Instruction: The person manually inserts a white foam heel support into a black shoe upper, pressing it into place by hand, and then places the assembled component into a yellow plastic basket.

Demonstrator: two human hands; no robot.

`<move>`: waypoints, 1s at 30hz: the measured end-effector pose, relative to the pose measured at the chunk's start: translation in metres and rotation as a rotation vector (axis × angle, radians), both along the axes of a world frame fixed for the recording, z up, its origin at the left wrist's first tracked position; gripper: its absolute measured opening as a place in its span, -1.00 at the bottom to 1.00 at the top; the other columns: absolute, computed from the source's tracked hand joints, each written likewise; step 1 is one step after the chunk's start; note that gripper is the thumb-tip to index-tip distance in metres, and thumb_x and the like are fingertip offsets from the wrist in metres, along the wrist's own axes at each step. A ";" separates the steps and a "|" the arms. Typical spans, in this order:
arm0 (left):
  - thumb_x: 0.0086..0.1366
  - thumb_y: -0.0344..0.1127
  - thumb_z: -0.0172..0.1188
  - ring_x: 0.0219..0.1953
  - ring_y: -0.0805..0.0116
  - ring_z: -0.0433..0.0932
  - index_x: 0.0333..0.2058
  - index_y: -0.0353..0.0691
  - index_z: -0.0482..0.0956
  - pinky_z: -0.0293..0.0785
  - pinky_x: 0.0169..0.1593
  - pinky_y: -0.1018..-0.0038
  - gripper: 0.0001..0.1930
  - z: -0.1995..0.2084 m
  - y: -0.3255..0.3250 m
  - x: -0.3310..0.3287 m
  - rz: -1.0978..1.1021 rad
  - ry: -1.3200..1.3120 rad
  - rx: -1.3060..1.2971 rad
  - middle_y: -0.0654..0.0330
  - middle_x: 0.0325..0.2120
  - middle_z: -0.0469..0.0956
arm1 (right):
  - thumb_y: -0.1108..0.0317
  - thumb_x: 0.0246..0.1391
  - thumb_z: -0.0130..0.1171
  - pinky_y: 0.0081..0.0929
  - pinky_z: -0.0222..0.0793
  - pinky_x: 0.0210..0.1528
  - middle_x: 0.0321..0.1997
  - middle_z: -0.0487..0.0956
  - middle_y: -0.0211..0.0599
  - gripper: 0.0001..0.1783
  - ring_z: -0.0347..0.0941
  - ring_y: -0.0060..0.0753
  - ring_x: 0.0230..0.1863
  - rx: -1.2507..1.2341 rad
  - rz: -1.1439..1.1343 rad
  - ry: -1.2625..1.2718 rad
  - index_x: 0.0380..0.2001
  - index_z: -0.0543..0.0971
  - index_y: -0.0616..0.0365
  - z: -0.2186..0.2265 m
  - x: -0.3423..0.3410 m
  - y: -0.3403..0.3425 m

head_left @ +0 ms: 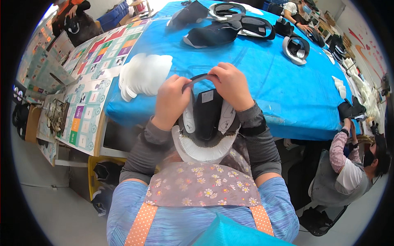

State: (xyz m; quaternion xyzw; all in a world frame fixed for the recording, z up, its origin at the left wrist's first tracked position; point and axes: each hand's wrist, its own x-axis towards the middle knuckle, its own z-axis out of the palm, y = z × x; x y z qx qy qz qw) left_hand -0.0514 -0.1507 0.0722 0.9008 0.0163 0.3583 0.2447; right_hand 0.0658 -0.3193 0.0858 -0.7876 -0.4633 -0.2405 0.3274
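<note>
In front of my chest is a hollow, rounded black-and-white sewn piece (205,119); its exact kind is unclear. Black lining with a small white label (207,96) shows inside, flanked by white side panels marked with ovals. A puckered white crescent edge (205,153) curves nearest my body. My left hand (171,98) pinches the dark grey band (200,78) along its far rim between thumb and fingers. On the same band, a little to the right, my right hand (231,87) pinches too, so the strip bows between both hands. My fingers partly cover the rim.
A blue-covered table (266,90) spreads ahead. Stacked white cut shapes (145,76) lie left of my hands, and several similar black-and-white pieces (213,33) farther back. Co-workers sit at the right (344,172) and far right; another person is far left. A yellow crate (92,176) stands below left.
</note>
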 end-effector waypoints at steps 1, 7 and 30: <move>0.16 -0.46 0.30 -0.48 0.17 0.58 -0.33 -0.33 0.65 0.50 -0.36 0.35 -0.89 -0.002 -0.001 0.000 -0.011 -0.008 -0.024 0.08 -0.46 0.55 | 0.30 0.04 0.29 -0.23 0.46 -0.29 -0.41 0.53 -0.30 -0.89 0.52 -0.14 -0.24 0.009 -0.014 0.016 -0.45 0.62 0.08 -0.002 0.000 -0.002; 0.13 -0.45 0.30 -0.45 0.16 0.60 -0.36 -0.32 0.62 0.51 -0.35 0.34 -0.90 -0.003 -0.001 0.000 -0.004 -0.027 -0.065 0.07 -0.44 0.55 | 0.32 0.01 0.31 -0.24 0.45 -0.32 -0.43 0.53 -0.29 -0.90 0.53 -0.11 -0.28 -0.045 -0.109 0.045 -0.48 0.62 0.08 0.007 -0.007 -0.011; 0.14 -0.43 0.35 -0.38 0.08 0.51 -0.36 -0.24 0.65 0.42 -0.29 0.26 -0.91 0.003 -0.008 0.006 -0.066 -0.143 0.057 0.12 -0.47 0.49 | 0.36 0.00 0.31 -0.24 0.45 -0.30 -0.39 0.56 -0.30 -0.91 0.53 -0.12 -0.29 0.060 -0.104 -0.019 -0.43 0.60 0.09 -0.003 -0.015 -0.018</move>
